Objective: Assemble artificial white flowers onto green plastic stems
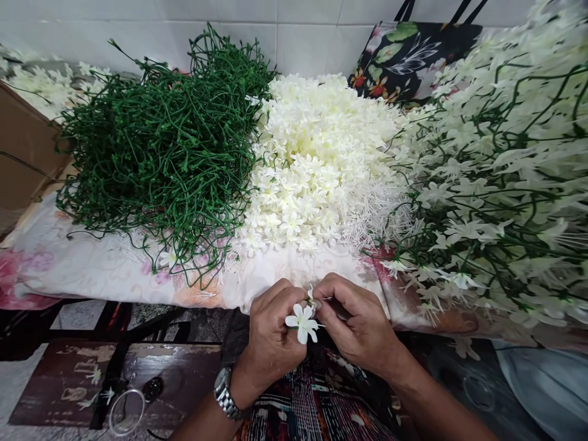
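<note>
White flower, one, lower centre of frame, between the two hands
Bloom turned toward viewer, stem axis hidden; left hand nearer, its fingers closed about the flower's base; right hand just beside on the frame's right, thumb and forefinger together, apparently pinching a thin pale strand; white blossom heap, upper centre, on cloth-covered bench

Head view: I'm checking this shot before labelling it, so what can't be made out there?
In the head view:
- Inside of the left hand, below the flower: hidden by its own fingers.
- Whatever lies at the right hand's fingertips: too small to identify.
- Time on the watch: too small to read.
- Bag's lower part: hidden by blossoms.
- Box: cut off by the left edge.
</note>
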The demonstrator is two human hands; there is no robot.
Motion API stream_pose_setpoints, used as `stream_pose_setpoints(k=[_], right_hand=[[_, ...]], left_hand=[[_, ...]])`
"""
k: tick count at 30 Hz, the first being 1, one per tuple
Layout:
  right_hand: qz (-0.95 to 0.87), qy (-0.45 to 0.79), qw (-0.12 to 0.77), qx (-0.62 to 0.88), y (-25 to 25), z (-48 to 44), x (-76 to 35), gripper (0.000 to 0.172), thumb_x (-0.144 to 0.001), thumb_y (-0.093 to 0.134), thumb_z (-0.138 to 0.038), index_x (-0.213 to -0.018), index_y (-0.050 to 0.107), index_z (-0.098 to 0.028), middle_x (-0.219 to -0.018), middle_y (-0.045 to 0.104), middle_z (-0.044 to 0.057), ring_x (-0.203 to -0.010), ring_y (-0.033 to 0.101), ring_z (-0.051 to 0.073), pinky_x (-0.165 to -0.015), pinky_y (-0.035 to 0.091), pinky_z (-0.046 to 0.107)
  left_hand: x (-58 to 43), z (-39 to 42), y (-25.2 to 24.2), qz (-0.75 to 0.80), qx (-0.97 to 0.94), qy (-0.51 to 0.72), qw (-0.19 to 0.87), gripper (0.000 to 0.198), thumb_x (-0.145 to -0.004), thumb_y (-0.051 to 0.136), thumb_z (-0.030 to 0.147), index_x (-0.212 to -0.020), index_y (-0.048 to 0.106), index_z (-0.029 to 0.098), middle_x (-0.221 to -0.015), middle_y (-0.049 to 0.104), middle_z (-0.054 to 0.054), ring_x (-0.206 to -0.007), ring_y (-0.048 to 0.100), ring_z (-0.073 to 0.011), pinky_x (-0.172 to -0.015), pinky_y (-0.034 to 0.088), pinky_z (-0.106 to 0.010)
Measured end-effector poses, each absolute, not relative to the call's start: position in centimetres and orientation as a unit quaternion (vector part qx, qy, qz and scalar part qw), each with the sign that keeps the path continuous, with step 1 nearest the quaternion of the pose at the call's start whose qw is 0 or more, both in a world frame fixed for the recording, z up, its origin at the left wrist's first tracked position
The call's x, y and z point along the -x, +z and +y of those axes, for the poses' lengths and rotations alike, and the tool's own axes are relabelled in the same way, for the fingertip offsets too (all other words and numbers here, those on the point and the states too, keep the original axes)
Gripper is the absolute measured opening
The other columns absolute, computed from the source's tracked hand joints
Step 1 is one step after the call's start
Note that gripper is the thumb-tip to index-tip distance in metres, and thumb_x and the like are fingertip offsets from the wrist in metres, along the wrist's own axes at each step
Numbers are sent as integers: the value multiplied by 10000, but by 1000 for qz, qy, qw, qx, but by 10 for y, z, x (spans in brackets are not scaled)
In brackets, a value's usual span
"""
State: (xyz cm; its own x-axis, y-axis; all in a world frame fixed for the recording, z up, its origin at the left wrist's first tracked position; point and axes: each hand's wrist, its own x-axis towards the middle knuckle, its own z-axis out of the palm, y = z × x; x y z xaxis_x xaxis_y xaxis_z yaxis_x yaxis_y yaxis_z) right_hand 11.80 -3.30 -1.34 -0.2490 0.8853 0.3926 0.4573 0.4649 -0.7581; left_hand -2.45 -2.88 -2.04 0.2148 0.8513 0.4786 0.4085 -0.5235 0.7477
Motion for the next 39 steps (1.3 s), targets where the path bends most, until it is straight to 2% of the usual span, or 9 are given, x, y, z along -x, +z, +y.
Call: stream_pose_setpoints(k=[5, 11, 18, 21, 24, 29, 31, 36, 39], right_hand=[[-754, 265, 403, 446, -14, -33, -120, 116, -842, 432, -90, -777, 474, -177, -651, 498, -9, -565, 474, 89, -512, 400, 204], [-758, 267, 399, 442, -14, -31, -120, 125, -838, 418, -87, -781, 482, -178, -643, 499, -5, -562, 473, 101, -500, 401, 218], [-753, 265, 401, 449, -14, -30, -119, 122, -839, 433, -97, -776, 502, -176, -645, 507, -11, -558, 488, 96, -510, 408, 212], [-750, 268, 406, 449, -10, -32, -122, 108, -846, 459, -120, -783, 528, -175, -644, 523, -13, -556, 499, 93, -510, 411, 207], [-757, 238, 414, 446, -2, -34, -128, 58, -838, 508, -148, -863, 548, -182, -720, 569, 10, -636, 534, 118, -572, 452, 236], [-786, 149, 436, 413, 14, -36, -136, 217, -817, 547, -136, -1026, 532, -195, -854, 598, 58, -785, 575, 168, -678, 497, 299], [-803, 153, 423, 391, 18, -34, -137, 216, -823, 532, -118, -1024, 540, -193, -873, 601, 66, -798, 580, 169, -688, 499, 302], [-819, 181, 399, 371, 18, -32, -136, 129, -829, 485, -68, -820, 551, -178, -716, 564, 31, -661, 540, 133, -590, 459, 257], [-817, 183, 403, 370, 14, -32, -137, 126, -839, 471, -64, -826, 537, -171, -704, 562, 32, -647, 536, 126, -571, 450, 244]], left_hand=[[24, -28, -20, 425, -745, 456, 239, 200, -685, 427, 15, -599, 424, 196, -518, 398, 32, -480, 378, -111, -451, 261, -234], [24, -28, -22, 432, -748, 448, 231, 194, -613, 412, 6, -616, 434, 198, -524, 408, 25, -485, 386, -119, -457, 265, -243], [25, -27, -22, 440, -740, 447, 243, 175, -637, 429, 16, -612, 488, 178, -528, 427, 26, -488, 410, -112, -455, 290, -226], [28, -26, -15, 437, -701, 461, 324, 161, -689, 459, 54, -590, 515, 169, -528, 446, 31, -483, 411, -95, -450, 307, -205], [31, -26, -6, 471, -585, 471, 463, 131, -702, 508, 133, -580, 550, 158, -513, 457, 36, -474, 410, -86, -449, 321, -200], [29, -26, 10, 484, -411, 443, 634, 158, -613, 616, 242, -513, 541, 145, -461, 396, 56, -430, 312, -59, -421, 270, -204], [27, -27, 14, 473, -396, 430, 659, 166, -584, 634, 233, -494, 528, 142, -475, 394, 55, -450, 309, -57, -434, 271, -203], [22, -27, 16, 461, -384, 414, 684, 145, -568, 623, 181, -480, 518, 131, -484, 386, 57, -466, 280, -46, -449, 269, -194], [20, -26, 13, 457, -381, 406, 693, 141, -583, 614, 186, -490, 520, 135, -499, 401, 49, -480, 309, -56, -453, 292, -194]])
